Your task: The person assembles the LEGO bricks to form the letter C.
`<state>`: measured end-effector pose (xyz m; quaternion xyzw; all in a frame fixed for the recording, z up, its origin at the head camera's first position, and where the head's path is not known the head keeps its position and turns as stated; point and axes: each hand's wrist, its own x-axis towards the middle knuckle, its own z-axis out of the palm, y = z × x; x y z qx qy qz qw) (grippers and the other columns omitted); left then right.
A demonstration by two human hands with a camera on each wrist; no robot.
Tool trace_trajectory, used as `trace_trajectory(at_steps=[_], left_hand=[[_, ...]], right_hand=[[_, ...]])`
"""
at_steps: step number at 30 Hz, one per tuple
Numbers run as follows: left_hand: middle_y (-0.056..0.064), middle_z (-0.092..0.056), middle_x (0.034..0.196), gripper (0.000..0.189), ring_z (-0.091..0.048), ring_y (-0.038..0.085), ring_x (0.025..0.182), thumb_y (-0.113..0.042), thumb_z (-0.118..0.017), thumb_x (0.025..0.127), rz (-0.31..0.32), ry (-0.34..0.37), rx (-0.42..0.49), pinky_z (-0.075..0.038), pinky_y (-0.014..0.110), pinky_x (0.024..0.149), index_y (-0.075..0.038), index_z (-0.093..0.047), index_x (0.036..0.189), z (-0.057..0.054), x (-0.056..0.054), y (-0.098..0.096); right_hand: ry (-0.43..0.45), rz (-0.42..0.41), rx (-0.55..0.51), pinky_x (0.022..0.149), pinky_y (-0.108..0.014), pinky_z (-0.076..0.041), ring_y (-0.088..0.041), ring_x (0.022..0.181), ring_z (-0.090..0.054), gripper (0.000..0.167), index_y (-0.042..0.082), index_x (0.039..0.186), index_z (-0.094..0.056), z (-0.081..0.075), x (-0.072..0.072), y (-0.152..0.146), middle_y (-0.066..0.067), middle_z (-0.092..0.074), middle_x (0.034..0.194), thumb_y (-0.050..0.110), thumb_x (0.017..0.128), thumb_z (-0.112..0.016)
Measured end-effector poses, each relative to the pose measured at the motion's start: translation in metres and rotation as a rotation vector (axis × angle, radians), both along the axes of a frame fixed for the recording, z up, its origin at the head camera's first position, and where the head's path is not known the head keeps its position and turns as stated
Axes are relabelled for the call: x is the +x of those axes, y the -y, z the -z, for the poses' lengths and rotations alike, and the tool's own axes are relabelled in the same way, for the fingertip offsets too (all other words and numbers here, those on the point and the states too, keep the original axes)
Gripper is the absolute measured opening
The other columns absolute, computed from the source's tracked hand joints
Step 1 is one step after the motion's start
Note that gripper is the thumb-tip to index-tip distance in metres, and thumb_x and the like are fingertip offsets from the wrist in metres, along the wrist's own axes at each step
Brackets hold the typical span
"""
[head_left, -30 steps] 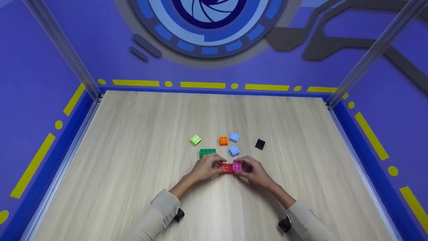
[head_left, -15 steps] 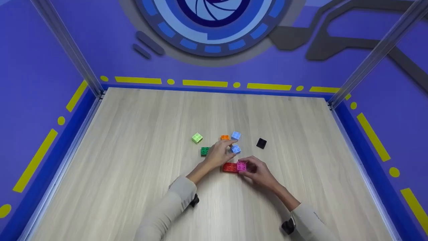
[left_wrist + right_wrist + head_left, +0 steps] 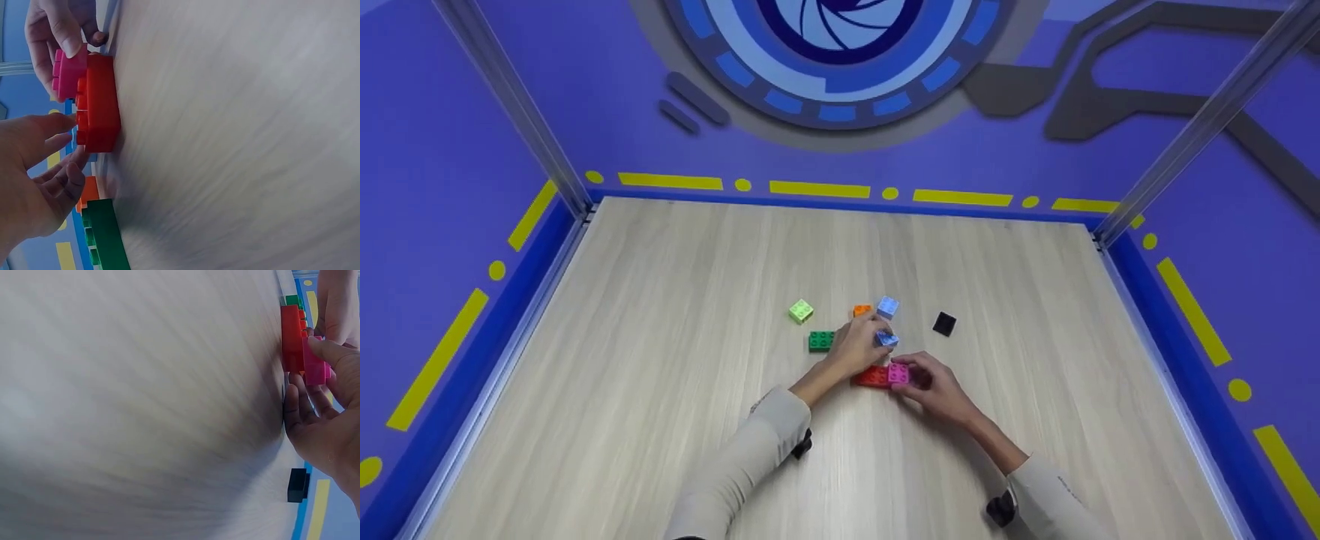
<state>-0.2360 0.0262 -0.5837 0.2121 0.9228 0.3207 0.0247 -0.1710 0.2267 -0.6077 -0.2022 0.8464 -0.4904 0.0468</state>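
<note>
Both grips pinch: my right grip (image 3: 946, 390) holds the pink brick (image 3: 898, 373), seated on one end of the red brick (image 3: 871, 376); my left grip (image 3: 855, 348), the nearer blue brick (image 3: 888, 340) just beyond. Best hold blue by its sides, studs clear.

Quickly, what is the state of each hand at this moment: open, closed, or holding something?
Left hand: holding the nearer light blue brick between thumb and fingers.
Right hand: holding the pink brick, on the red brick's end.
</note>
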Motion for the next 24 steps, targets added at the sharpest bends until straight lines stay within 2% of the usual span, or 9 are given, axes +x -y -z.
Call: trace_trajectory(at_steps=[6, 13, 17, 24], left_hand=[[0.005, -0.068, 0.12, 0.027, -0.07, 0.02, 0.105, -0.024, -0.08, 0.089, -0.024, 0.006, -0.007, -0.058, 0.036, 0.086, -0.011, -0.075, 0.112, 0.0026, 0.0, -0.0007], [0.006, -0.07, 0.122, 0.034, -0.07, 0.021, 0.107, -0.019, -0.08, 0.089, -0.06, -0.014, 0.029, -0.058, 0.037, 0.087, -0.012, -0.071, 0.12, 0.0064, -0.0009, -0.0049], [0.007, -0.07, 0.127, 0.043, -0.069, 0.022, 0.113, -0.019, -0.08, 0.088, -0.076, -0.031, -0.005, -0.058, 0.039, 0.091, -0.011, -0.069, 0.128, 0.0084, -0.0018, -0.0056], [0.008, -0.068, 0.133, 0.042, -0.067, 0.022, 0.119, -0.019, -0.081, 0.087, -0.081, 0.011, -0.064, -0.056, 0.038, 0.095, -0.01, -0.071, 0.127, 0.0091, 0.0001, -0.0038]], right_hand=[[0.001, 0.001, 0.001, 0.079, -0.024, -0.046, -0.02, 0.093, -0.057, 0.046, 0.005, 0.129, -0.065, 0.0001, 0.0003, 0.0031, -0.013, -0.067, 0.116, 0.013, 0.087, -0.081], [-0.015, 0.024, 0.028, 0.081, -0.022, -0.045, -0.009, 0.095, -0.054, 0.046, 0.006, 0.126, -0.068, 0.0014, -0.0014, 0.0075, -0.009, -0.068, 0.114, 0.016, 0.084, -0.084], [-0.014, 0.034, 0.028, 0.081, -0.021, -0.046, -0.006, 0.094, -0.055, 0.043, 0.005, 0.123, -0.069, 0.0031, -0.0021, 0.0088, -0.008, -0.069, 0.111, 0.015, 0.083, -0.085], [0.005, 0.044, 0.03, 0.084, -0.022, -0.047, -0.008, 0.097, -0.057, 0.043, 0.007, 0.123, -0.069, 0.0042, -0.001, 0.0092, -0.008, -0.069, 0.112, 0.016, 0.084, -0.084]])
